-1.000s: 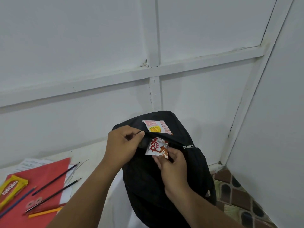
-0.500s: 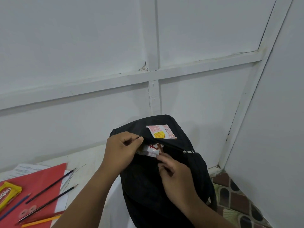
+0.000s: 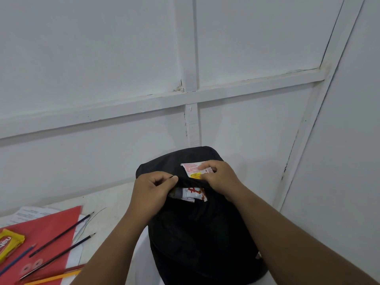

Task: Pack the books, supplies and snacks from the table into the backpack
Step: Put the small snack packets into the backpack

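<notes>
White panelled walls meet in a corner behind a pale counter [image 3: 115, 202]. A black fabric backpack [image 3: 197, 233] stands upright at its edge. The left hand [image 3: 152, 190] pinches the pocket's upper edge, holding it agape over a white-and-red snack packet [image 3: 194, 193] inside. The right hand [image 3: 220, 175] grasps a pink-and-yellow sachet [image 3: 192, 168] on the backpack's top. A red folder [image 3: 47, 229], pencils [image 3: 61, 235] and a yellow wrapper [image 3: 9, 243] lie to the left.

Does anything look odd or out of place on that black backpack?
Only slightly: a pink and white snack packet lies loose on top of the black fabric backpack rather than inside, with the right hand pinching it. The left hand holds the pocket open.
</notes>
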`<action>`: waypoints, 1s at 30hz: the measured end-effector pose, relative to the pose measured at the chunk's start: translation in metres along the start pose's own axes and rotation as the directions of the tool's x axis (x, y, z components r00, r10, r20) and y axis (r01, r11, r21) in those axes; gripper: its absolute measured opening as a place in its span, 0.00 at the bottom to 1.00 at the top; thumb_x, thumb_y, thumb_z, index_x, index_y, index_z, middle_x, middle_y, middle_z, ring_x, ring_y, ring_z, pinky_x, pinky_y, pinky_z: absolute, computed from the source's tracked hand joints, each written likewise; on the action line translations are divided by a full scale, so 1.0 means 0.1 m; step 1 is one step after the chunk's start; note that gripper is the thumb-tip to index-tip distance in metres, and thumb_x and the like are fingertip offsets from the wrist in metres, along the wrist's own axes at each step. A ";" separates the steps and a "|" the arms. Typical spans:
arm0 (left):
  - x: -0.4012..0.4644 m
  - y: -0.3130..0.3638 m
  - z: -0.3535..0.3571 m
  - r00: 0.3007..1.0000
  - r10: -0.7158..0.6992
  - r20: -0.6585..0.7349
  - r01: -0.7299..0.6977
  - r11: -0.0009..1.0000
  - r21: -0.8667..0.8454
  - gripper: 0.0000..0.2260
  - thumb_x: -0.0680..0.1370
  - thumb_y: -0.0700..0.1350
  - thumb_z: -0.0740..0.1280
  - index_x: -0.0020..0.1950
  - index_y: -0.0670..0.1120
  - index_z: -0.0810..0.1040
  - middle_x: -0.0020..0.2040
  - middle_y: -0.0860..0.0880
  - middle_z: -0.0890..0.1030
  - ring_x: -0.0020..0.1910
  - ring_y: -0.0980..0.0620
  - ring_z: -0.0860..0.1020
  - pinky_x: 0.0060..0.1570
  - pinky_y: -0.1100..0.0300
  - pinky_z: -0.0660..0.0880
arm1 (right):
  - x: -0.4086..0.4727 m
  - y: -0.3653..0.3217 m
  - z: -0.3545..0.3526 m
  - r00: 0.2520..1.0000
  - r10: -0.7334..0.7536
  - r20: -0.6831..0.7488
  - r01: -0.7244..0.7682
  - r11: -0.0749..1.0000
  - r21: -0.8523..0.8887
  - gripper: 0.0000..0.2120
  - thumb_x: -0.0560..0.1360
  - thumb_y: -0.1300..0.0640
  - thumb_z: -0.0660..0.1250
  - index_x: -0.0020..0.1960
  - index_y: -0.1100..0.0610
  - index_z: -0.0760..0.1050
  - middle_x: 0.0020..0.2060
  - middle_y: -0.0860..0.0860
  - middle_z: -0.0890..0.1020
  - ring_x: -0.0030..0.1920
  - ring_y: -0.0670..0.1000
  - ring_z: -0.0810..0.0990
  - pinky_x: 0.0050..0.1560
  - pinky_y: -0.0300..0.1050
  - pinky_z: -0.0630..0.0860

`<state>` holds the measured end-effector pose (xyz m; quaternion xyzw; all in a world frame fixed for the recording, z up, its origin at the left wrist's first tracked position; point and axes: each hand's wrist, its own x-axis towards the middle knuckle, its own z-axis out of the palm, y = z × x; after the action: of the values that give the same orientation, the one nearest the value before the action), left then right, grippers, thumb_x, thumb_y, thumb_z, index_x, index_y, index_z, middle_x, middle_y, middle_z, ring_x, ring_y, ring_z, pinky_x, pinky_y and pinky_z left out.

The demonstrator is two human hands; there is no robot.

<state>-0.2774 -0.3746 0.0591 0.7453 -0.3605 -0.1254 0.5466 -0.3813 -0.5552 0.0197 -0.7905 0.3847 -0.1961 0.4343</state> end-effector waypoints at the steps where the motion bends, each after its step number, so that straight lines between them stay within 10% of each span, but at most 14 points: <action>1: 0.00 -0.01 0.00 1.000 -0.002 0.001 0.002 1.000 0.003 0.09 0.77 0.41 0.72 0.37 0.47 0.86 0.37 0.50 0.85 0.40 0.50 0.83 0.45 0.53 0.80 | -0.03 0.00 0.01 0.999 -0.031 -0.042 0.030 0.999 -0.012 0.07 0.67 0.50 0.73 0.42 0.38 0.80 0.59 0.45 0.80 0.58 0.51 0.77 0.60 0.52 0.76; 6: -0.01 -0.03 0.00 1.000 0.009 -0.010 -0.009 1.000 0.004 0.08 0.76 0.42 0.72 0.37 0.47 0.86 0.37 0.50 0.85 0.40 0.51 0.83 0.46 0.53 0.80 | -0.22 -0.02 -0.14 0.935 -0.154 -0.320 0.193 0.977 0.094 0.14 0.68 0.61 0.75 0.50 0.46 0.82 0.55 0.48 0.74 0.54 0.39 0.74 0.51 0.19 0.64; 12: 0.00 -0.06 0.02 0.996 0.060 -0.069 -0.057 0.998 0.037 0.06 0.76 0.43 0.73 0.40 0.50 0.86 0.39 0.54 0.85 0.41 0.54 0.82 0.46 0.56 0.80 | -0.71 -0.06 -0.39 0.974 0.004 -0.228 0.122 0.835 0.536 0.16 0.68 0.62 0.79 0.51 0.47 0.84 0.57 0.49 0.81 0.51 0.52 0.84 0.46 0.46 0.84; 19: -0.02 -0.04 0.02 0.958 0.258 -0.124 -0.237 0.958 0.158 0.04 0.76 0.43 0.73 0.43 0.50 0.86 0.39 0.56 0.83 0.42 0.57 0.80 0.43 0.66 0.77 | -1.38 -0.01 -0.15 0.997 -0.071 0.009 0.066 0.966 0.249 0.13 0.70 0.59 0.78 0.48 0.45 0.80 0.52 0.48 0.78 0.33 0.51 0.84 0.29 0.36 0.77; 24: -0.06 -0.05 0.05 0.951 0.297 -0.085 -0.279 0.944 0.177 0.03 0.76 0.43 0.73 0.43 0.49 0.86 0.39 0.55 0.83 0.42 0.56 0.80 0.43 0.66 0.76 | -1.30 0.04 0.24 0.985 0.097 -0.142 -0.020 0.885 0.466 0.09 0.79 0.60 0.68 0.56 0.49 0.77 0.57 0.50 0.75 0.42 0.44 0.85 0.39 0.36 0.81; 30: -0.08 -0.06 0.01 0.958 0.278 -0.064 -0.267 0.953 0.145 0.04 0.76 0.43 0.73 0.42 0.51 0.86 0.38 0.56 0.83 0.41 0.56 0.81 0.43 0.67 0.75 | -1.13 -0.01 0.60 0.998 -0.016 0.061 -0.025 0.794 0.607 0.23 0.82 0.68 0.56 0.69 0.46 0.73 0.59 0.41 0.79 0.58 0.40 0.80 0.60 0.38 0.78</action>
<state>-0.2818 -0.3690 0.0518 0.7283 -0.4442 0.0073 0.5217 -0.4132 -0.4350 -0.0094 -0.6141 0.2895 -0.2830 0.6775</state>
